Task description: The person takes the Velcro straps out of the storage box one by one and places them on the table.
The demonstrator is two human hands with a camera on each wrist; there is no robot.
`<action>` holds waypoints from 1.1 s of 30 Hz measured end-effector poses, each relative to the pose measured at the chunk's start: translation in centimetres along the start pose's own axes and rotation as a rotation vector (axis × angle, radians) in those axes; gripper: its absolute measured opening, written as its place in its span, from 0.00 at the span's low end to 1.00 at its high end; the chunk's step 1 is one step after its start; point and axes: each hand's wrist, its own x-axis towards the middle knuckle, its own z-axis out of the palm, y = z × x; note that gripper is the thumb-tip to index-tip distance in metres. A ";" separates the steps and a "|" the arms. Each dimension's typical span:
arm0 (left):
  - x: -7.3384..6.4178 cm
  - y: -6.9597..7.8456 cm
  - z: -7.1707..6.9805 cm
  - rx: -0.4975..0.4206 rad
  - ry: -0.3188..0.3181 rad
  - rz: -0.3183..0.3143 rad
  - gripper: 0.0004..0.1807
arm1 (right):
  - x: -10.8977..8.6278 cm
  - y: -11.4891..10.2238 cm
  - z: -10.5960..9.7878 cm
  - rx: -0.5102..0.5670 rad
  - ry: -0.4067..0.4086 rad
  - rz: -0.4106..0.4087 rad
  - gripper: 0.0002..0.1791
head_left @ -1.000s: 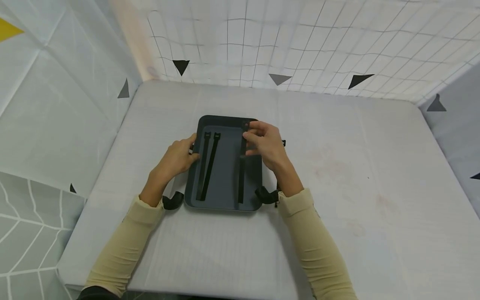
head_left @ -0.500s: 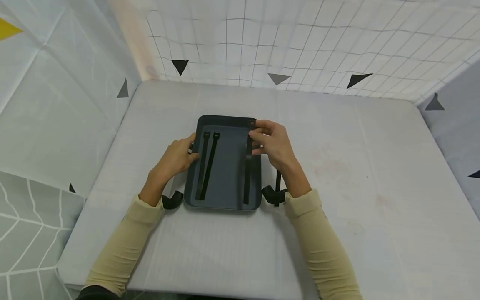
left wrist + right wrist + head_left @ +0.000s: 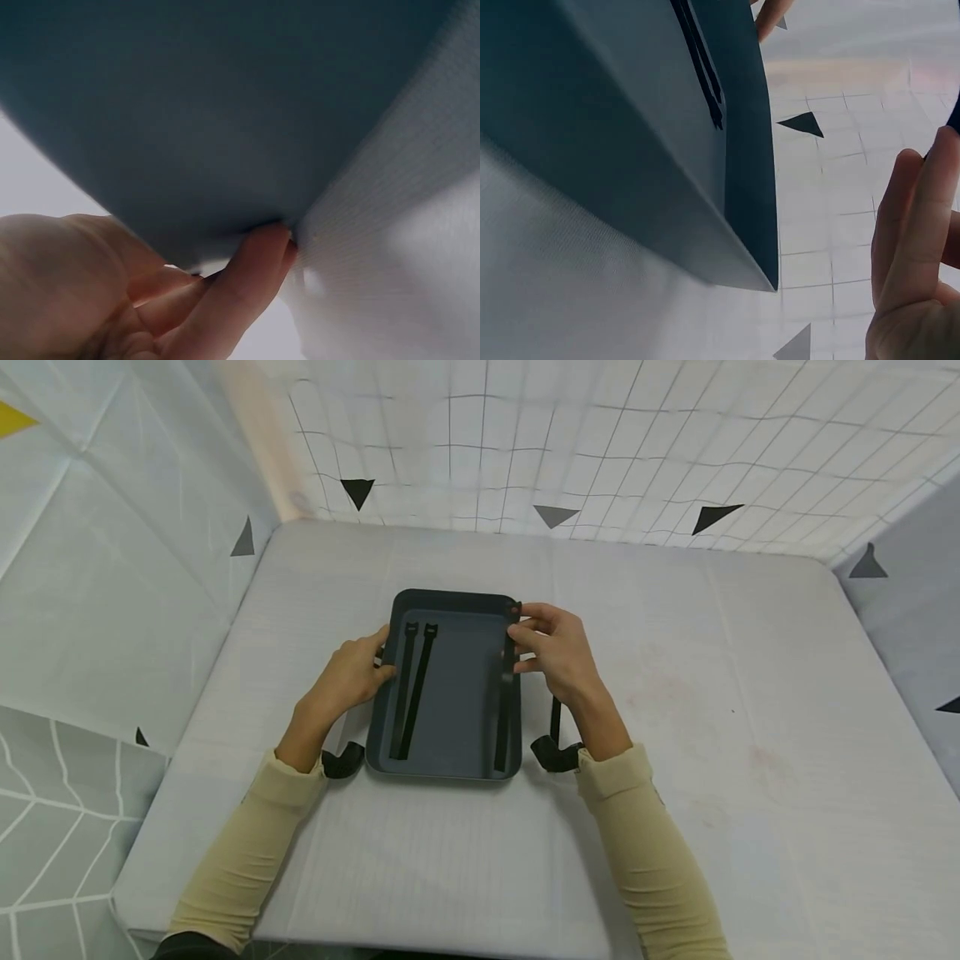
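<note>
A dark grey rectangular tray lies on the table, and my left hand grips its left rim. In the left wrist view, fingers press against the tray's outer side. My right hand pinches the top end of a black hook-and-loop cable tie that hangs down along the tray's right wall. Inside the tray, on the left, lie two similar ties, an outer one and a slanted one. At the right wrist view's edge, the fingers of my right hand show beside the tray.
Another black strap lies on the white-covered table right of the tray, partly hidden by my right forearm. Dark curved mounts, a left one and a right one, sit at my wrists. A white grid-lined sheet hangs behind.
My right hand has moved right with the cable tie, from over the tray's floor to its right wall. My left hand stays on the rim.
</note>
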 end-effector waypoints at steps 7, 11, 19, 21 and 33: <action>0.1 0.1 0.0 0.003 0.001 -0.014 0.39 | -0.3 0.1 -0.6 0.031 0.024 -0.014 0.22; 0.1 0.1 0.0 0.010 0.000 -0.016 0.39 | -0.4 0.1 -0.7 0.035 0.028 -0.013 0.22; 0.0 0.3 -0.1 0.001 -0.006 -0.017 0.39 | -0.9 0.1 -1.3 -0.009 0.054 0.014 0.23; 0.0 0.3 0.0 -0.002 -0.003 -0.013 0.39 | -1.0 0.2 -1.6 -0.010 0.064 0.013 0.22; 0.0 0.3 0.0 0.001 0.005 -0.003 0.39 | -1.6 0.5 -2.9 -0.010 0.083 0.023 0.22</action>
